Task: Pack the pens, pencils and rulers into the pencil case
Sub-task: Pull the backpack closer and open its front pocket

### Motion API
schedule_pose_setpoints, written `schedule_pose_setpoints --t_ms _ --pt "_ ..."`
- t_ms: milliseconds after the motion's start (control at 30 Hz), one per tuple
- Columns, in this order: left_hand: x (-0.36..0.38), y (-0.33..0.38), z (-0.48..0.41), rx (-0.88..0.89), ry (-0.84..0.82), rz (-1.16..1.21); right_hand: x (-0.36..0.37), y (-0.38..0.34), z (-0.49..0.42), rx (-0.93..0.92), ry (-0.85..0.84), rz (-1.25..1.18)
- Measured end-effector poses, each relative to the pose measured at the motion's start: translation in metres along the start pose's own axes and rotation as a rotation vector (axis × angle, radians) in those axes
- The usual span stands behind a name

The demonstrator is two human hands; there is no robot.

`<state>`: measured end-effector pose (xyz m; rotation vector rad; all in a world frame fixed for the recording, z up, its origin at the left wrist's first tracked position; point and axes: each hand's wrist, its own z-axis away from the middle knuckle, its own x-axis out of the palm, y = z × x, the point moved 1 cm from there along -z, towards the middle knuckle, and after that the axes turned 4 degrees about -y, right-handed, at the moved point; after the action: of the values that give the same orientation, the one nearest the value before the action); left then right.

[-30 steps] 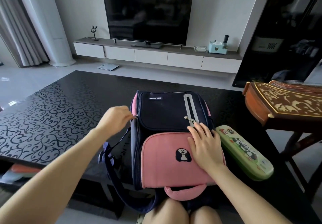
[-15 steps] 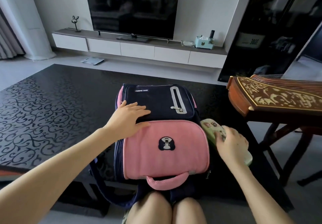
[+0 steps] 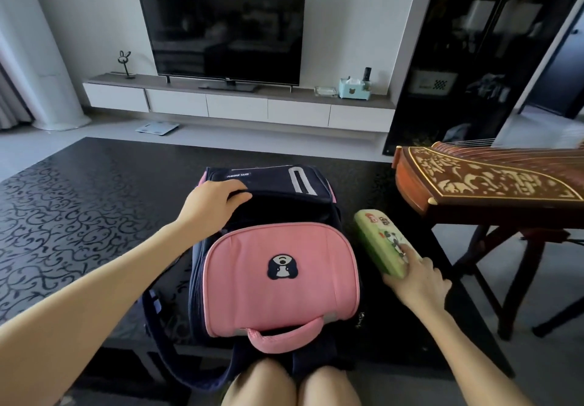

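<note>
Two containers lay between and beside your hands on the glossy black table with its scrolled pattern (image 3: 72, 216). The navy and pink fabric school backpack (image 3: 278, 276) lay flat, its pink handle toward your knees; your left hand (image 3: 213, 200) gripped the dark upper flap at the bag's far left corner, fingers curled over the edge and lifting it a little. What sat inside the bag could not be seen past the dark gap.

The long green hard-shell pencil case with cartoon panda prints (image 3: 384, 241) lay just to the right of the backpack, apart from it. It was closed, so its contents were hidden. Its long axis ran diagonally, the far end pointing away and slightly left toward the bag's top, the near end angled toward your right side. Your right hand (image 3: 417, 279) clasped that near end, thumb against the side facing the bag and fingers laid over the lid, covering the near tip.

Beyond your right hand, a carved reddish wooden zither (image 3: 480, 187) stood on its stand.
</note>
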<state>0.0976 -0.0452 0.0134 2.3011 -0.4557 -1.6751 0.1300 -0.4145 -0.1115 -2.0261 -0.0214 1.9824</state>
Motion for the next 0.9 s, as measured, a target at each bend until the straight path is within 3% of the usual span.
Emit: schedule_pose_setpoints --t_ms 67,167,267,400,533,667,900 --pt "-0.007 0.005 -0.011 -0.049 0.029 0.069 -0.020 0.001 0.011 -0.093 0.179 -0.140" --pt "-0.018 0.012 -0.028 -0.097 0.044 0.124 -0.054 0.002 0.028 -0.469 0.371 -0.262" --pt "-0.024 0.017 -0.037 -0.150 0.025 0.194 -0.087 -0.020 0.049 -0.744 0.335 -0.150" --pt "-0.025 0.017 -0.034 -0.177 0.007 0.308 -0.093 -0.079 0.061 -0.951 0.338 0.108" --pt "-0.025 0.018 -0.026 -0.161 -0.005 0.390 -0.088 -0.142 0.048 -0.960 0.300 0.100" --pt "-0.030 0.016 -0.021 -0.147 0.036 0.396 -0.077 -0.177 0.037 -1.082 0.336 -0.003" --pt "-0.016 0.016 -0.014 -0.021 -0.011 0.162 -0.051 -0.165 0.038 -0.718 0.585 -0.172"
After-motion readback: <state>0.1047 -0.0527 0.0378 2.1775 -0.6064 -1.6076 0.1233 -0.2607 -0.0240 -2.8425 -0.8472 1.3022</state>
